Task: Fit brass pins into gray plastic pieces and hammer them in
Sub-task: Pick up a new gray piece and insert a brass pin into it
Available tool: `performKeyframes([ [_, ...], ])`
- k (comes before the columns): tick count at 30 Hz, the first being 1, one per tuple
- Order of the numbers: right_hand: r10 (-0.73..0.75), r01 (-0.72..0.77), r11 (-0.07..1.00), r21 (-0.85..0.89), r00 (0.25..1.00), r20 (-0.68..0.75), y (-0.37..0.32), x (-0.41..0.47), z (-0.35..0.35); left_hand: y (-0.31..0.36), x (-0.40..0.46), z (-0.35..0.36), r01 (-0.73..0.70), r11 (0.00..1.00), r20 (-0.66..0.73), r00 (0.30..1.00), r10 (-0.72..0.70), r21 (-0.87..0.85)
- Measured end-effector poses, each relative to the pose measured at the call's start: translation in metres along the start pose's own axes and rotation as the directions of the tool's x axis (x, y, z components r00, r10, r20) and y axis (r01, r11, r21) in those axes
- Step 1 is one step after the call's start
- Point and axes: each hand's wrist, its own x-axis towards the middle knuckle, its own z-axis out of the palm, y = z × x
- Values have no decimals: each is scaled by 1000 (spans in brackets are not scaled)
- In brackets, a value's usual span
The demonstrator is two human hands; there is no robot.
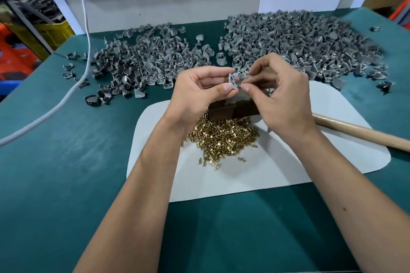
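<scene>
A single gray plastic piece [235,79] is held above the table [66,184], pinched between thumb and forefinger of the left hand [199,88]. The right hand [279,93] is closed in a fine pinch at the piece's right edge; a brass pin is presumably between its fingertips, but it is too small and too hidden to be confirmed. The step in hand is judged to be seating a pin in its hole before any hammering.

The loose brass pins [224,137] lie heaped on a white sheet [288,162], just in front of a dark block [233,109] that is mostly covered by the hands. Gray pieces are stacked in two heaps behind: a left heap [142,66] and a larger right heap [299,40]. A wooden handle [359,132], taken to be the hammer's, rests at the right, its head out of sight. A white cord [86,29] trails across the left side of the table.

Risks noted:
- The pin could be dropped, since it is gripped only at the fingertips; it would be lost among the heap below.
- If entered tilted, the pin could jam or bend when struck, or crack the plastic.
- The piece is held by one edge only, so it could twist under insertion force.
- A half-seated pin could fall out while the piece is carried to the block.
- A wrist resting low could scatter pins off the sheet.
</scene>
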Motion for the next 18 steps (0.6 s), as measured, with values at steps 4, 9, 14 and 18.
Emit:
performKeyframes([
  [4,-52,50,998,-40,998,-37,-3,0,0,0,0,2,11,1000,22,1000,-11,15],
  [9,-63,60,995,-83,998,-23,-3,0,0,-2,-1,5,29,1000,12,1000,-29,0],
  [14,-55,52,995,-84,998,-39,-3,0,3,-2,0,6,12,1000,1,1000,-12,-1],
  [18,-42,36,995,-95,998,-54,-4,-3,6,-3,-1,11,6,1000,-27,1000,-6,7],
])
